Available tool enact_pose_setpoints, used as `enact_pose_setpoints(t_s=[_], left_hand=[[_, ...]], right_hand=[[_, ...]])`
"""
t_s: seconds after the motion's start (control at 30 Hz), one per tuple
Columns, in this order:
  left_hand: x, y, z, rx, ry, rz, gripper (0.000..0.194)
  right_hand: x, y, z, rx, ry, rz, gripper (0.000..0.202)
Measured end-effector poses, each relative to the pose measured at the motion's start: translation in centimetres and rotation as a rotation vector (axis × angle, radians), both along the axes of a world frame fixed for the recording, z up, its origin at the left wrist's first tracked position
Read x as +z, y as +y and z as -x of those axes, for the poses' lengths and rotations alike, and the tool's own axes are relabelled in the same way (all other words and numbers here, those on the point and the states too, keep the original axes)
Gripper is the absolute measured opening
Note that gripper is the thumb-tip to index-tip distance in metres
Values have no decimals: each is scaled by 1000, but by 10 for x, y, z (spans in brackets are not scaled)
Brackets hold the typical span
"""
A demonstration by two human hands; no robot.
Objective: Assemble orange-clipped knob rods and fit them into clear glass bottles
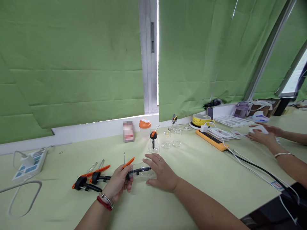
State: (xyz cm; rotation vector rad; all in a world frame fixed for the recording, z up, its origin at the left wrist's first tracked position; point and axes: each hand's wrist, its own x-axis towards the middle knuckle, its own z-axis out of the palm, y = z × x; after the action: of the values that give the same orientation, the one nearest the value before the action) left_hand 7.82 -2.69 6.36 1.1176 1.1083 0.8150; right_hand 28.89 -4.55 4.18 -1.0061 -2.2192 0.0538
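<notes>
My left hand (117,182) is closed round the black cap (128,175) of a clear bottle (141,171), which lies on its side above the table. From the cap an orange lever (129,163) and a thin metal spout stick up, and a black tube runs inside the bottle. The fingers and thumb of my right hand (164,172) curve round the bottle's base end. Two loose black tops with orange levers (81,183) (97,177) lie left of my left hand. Beyond my hands stands another clear bottle (153,149) with the same kind of top.
Several clear bottles (166,142) stand behind, beside an orange-lidded container (145,124) and a small box (129,131). An orange power strip (211,140) trails cables at right, near another person's hands (261,134). A white power strip (31,164) lies left.
</notes>
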Motion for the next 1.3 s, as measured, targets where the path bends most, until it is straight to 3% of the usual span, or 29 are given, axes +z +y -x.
enact_pose_setpoints(t_s=[0.13,0.3,0.87,1.3], left_hand=[[1,1,2,21,-12,5,40],[1,0,2,25,-31,-1,38],[1,-3,-1,4,44,-21,48],[2,-4,-5,22,50,-20,50]], right_hand=[[5,-6,-8,-8,139,207,102],[2,-3,-19,-7,381,451,87],[-18,15,-30,105,505,528,84],[-15,15,-28,147,556,617,76]])
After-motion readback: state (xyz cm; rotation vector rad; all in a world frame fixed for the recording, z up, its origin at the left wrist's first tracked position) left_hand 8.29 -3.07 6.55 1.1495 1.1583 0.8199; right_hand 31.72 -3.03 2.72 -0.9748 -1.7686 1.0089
